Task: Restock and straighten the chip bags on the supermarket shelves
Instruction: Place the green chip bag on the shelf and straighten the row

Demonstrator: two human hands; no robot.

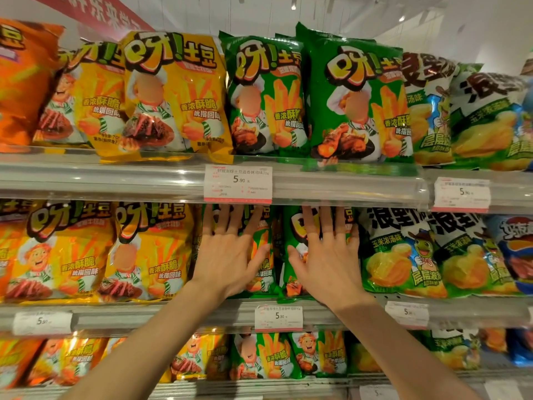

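**Both hands flat on green bags, middle shelf**

Left hand (227,255): fingers straight and spread, palm pressed on the left green chip bag (264,255) on the middle shelf (184,313). Not gripping.
Right hand (328,255): same posture, fingers straight, flat against the right green chip bag (294,226) just beside it. Not gripping. Fingertips of both hands reach up to the underside edge of the top shelf (115,174).

Counts, front row only:
- Top shelf: 1 orange bag (23,82) at far left, 2 yellow bags (173,93), 2 green fry bags (354,102), 2 green-and-white corn bags (487,116). One yellow bag overhangs the shelf lip.
- Middle shelf: 2 full yellow bags (150,249) plus a partial one at the left edge, 2 green bags under the hands, 2 corn bags (401,249), 1 blue bag (516,249) cut off at right.
- Bottom shelf (259,385): yellow, green and corn bags visible, partly hidden by the forearms; count unclear.

Price tags: 5 white ones readable on the rails, the largest (238,183) above the left hand, another (278,317) between the wrists. Red banner (98,13) at top left.
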